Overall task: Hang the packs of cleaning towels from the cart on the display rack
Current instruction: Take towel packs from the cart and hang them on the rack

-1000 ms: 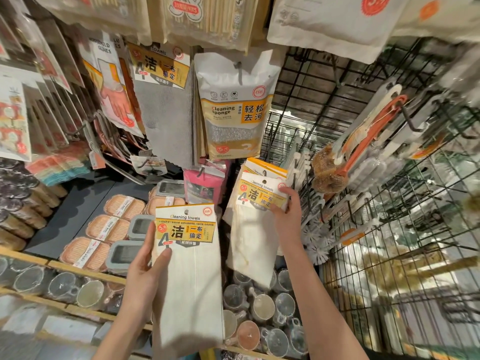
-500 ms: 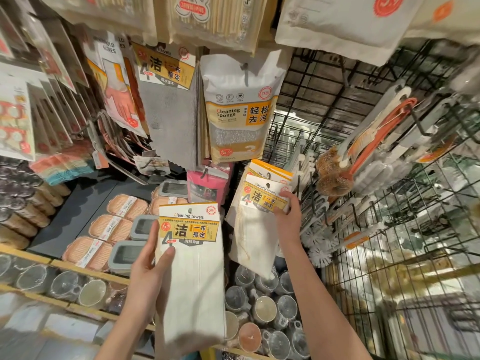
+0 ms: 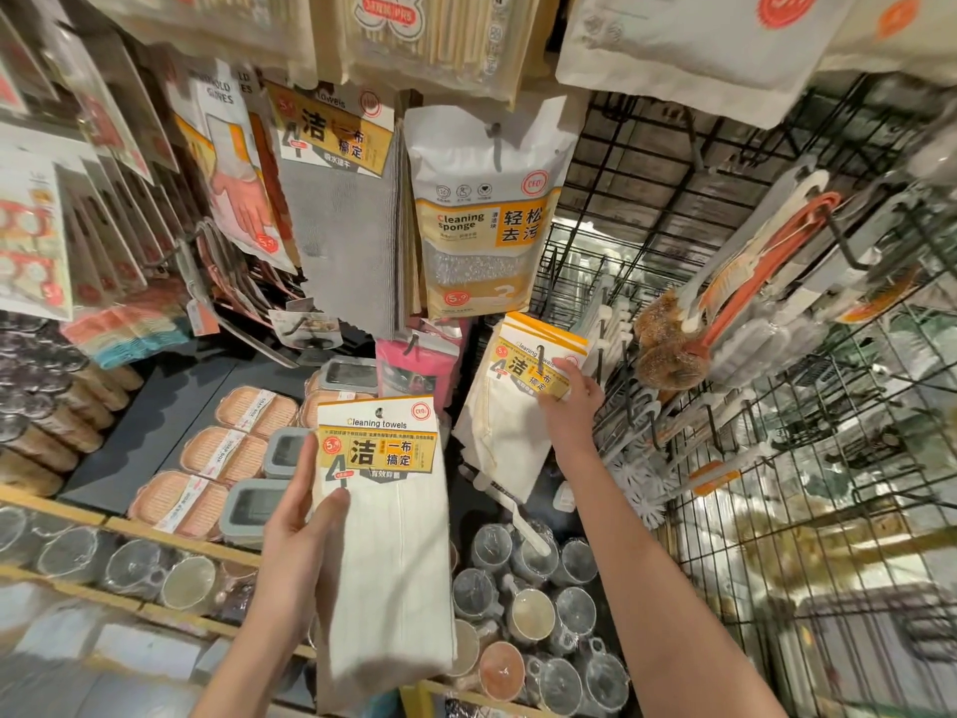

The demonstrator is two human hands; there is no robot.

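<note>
Right hand [image 3: 569, 406] pinches hung pack [image 3: 523, 375] on hook [image 3: 541, 355] at frame centre-right; left hand [image 3: 305, 531] grips spare pack [image 3: 383, 510] upright, lower-left of it.

The white cloth pack with a yellow-banded card header [image 3: 383, 489] reads "Cleaning towels", with a large "洁", "一布搞定", a big "4" and a red "5.9" disc. Up and right of it, a second white towel pack with the same header [image 3: 523, 386] shows "Cleaning" and "洁 一布搞定". Directly above the first pack, the white pouch with a yellow band [image 3: 484, 215] reads "Cleaning sponge", "轻松去污", "3" and "5.9". Left of that pouch, a grey cloth pack's card [image 3: 334, 134] shows "洁 一布搞定". Farther left, a glove packet [image 3: 228, 163] reads "GLOVES".
</note>
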